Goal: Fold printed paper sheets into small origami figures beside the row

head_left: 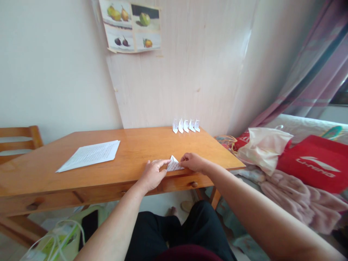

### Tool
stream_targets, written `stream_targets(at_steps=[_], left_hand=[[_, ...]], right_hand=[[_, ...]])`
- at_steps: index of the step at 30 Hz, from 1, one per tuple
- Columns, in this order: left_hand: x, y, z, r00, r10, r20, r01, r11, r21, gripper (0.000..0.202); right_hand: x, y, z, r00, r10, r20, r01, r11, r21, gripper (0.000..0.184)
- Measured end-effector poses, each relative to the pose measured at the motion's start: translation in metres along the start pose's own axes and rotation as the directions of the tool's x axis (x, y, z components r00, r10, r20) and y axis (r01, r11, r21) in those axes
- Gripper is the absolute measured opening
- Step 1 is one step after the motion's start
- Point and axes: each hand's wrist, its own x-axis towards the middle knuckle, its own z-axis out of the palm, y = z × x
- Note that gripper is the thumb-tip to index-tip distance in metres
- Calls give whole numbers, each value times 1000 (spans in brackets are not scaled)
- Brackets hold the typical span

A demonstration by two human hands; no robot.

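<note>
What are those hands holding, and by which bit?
A small folded paper: the right hand holds its right corner; the left hand has its fingers on the left side.

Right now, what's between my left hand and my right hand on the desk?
A small folded piece of printed paper lies between your left hand and right hand, on the desk, as the head view shows.
</note>
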Motion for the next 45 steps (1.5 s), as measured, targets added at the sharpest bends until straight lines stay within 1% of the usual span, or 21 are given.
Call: stream_targets(at_steps=[2,4,7,10,12,14,16,18,19,21,23,25,27,30,33,36,38,40,43,45], left_hand=[[-1,0,0,1000,-7,-3,7,1000,-19,47],[-1,0,1,1000,-1,-23,0,999,-39,45],[-2,-2,3,994,4,-112,-11,998,-56,41],[-2,-4,6,983,-6,-184,-3,999,-51,39],[-2,-5,9,981,-9,-194,1,999,-40,37],[-2,-5,11,983,0,-186,-6,1000,-29,34],[-2,-5,12,985,14,-172,-18,1000,-19,33],[-3,-5,12,983,19,-183,-22,1000,-15,35],[-4,-4,12,979,20,-204,-23,1000,-14,37],[-5,-3,13,963,35,-267,-35,999,3,40],[-7,0,16,943,66,-327,-52,997,52,42],[-8,5,20,931,93,-352,-56,992,114,45],[-9,9,24,925,96,-368,-53,991,124,48],[-9,14,29,920,70,-385,-48,997,67,47],[-10,18,31,929,55,-365,-67,998,-21,47],[-11,20,31,938,44,-343,-96,986,-135,44],[-11,21,30,940,17,-342,-90,976,-199,42],[-11,22,29,947,-11,-322,-79,961,-265,42],[-10,24,26,964,-18,-264,-86,922,-376,44],[-10,25,25,972,-6,-237,-98,900,-425,45]], right_hand=[[3,-2,5,999,-20,-29,20,1000,-6,19],[4,-3,10,999,-31,-37,31,1000,-6,16],[2,-5,13,997,-35,-63,35,999,2,7],[0,-4,16,991,-42,-130,41,999,-4,11],[0,-3,19,986,-49,-162,48,999,-14,16],[1,-2,22,984,-62,-165,60,998,-17,20],[3,-3,25,985,-79,-155,79,997,-7,15],[4,-5,28,982,-90,-165,96,995,26,9],[3,-7,29,979,-88,-183,99,994,52,8],[1,-12,31,970,-65,-236,95,988,119,8],[-3,-18,33,959,-37,-282,95,976,198,8],[-8,-25,36,955,-27,-296,113,954,276,9],[-14,-31,39,956,-32,-293,134,932,338,11],[-20,-36,44,963,-48,-264,169,872,459,18],[-24,-36,46,974,-79,-210,189,794,578,28],[-27,-34,46,972,-158,-172,232,754,614,44],[-28,-34,45,967,-191,-167,254,738,625,53],[-28,-33,43,974,-157,-165,227,720,656,61],[-26,-30,41,992,-41,-118,116,657,745,68],[-24,-28,39,997,31,-70,37,608,793,68]])
